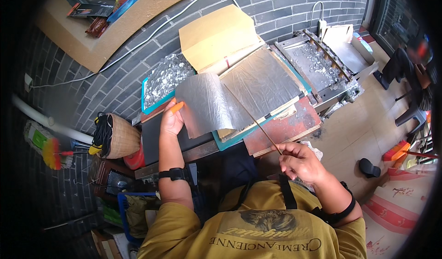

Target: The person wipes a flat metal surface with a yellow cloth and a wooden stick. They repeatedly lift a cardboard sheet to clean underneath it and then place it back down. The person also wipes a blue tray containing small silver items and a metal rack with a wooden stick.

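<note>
Thin silvery sheet (198, 103): hangs raised at the left end of a foil-topped stack (269, 81), held at its left edge, bows in a smooth curve, looks glossy and creased toward the right, duller at lower left. On the stack, a similar grey surface: lies flat, finely wrinkled, with pale layers showing along the near edge above a turquoise base (229, 144). Slender brown stick (257, 123): slants across the stack, far tip near the sheet's right edge, near end pinched; contact with the foil unclear.
</note>
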Demonstrator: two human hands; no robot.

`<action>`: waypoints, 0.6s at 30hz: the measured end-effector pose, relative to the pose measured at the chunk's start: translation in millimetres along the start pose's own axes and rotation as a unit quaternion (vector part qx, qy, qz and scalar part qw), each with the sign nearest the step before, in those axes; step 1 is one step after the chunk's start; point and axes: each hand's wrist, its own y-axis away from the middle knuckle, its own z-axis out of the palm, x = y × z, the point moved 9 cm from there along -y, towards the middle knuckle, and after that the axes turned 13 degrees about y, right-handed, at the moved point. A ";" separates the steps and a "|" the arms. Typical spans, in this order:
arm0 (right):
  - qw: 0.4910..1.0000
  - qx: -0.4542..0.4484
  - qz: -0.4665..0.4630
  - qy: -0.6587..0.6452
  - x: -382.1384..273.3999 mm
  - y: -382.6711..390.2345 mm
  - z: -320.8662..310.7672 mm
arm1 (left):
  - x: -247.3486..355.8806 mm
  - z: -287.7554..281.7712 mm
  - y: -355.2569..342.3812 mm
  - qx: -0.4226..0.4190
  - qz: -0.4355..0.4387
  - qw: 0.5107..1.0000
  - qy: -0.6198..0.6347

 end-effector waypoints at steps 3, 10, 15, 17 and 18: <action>1.000 -0.002 -0.008 -0.005 -1.1 -0.7 0.2 | 2.4 0.2 2.0 -0.002 0.006 1.000 -0.005; 0.999 -0.009 0.009 -0.033 0.9 -0.5 3.6 | 9.9 -11.0 8.2 0.006 0.025 1.000 -0.009; 0.998 -0.017 0.013 -0.052 3.8 -1.3 8.5 | 16.1 -16.1 13.0 0.013 0.035 0.999 -0.001; 0.999 -0.017 0.007 -0.050 5.2 -3.0 7.7 | 23.7 -37.9 15.8 0.021 0.043 0.999 0.021; 0.999 -0.018 0.003 -0.050 5.2 -3.7 6.9 | 30.1 -50.2 18.5 0.025 0.047 0.998 0.030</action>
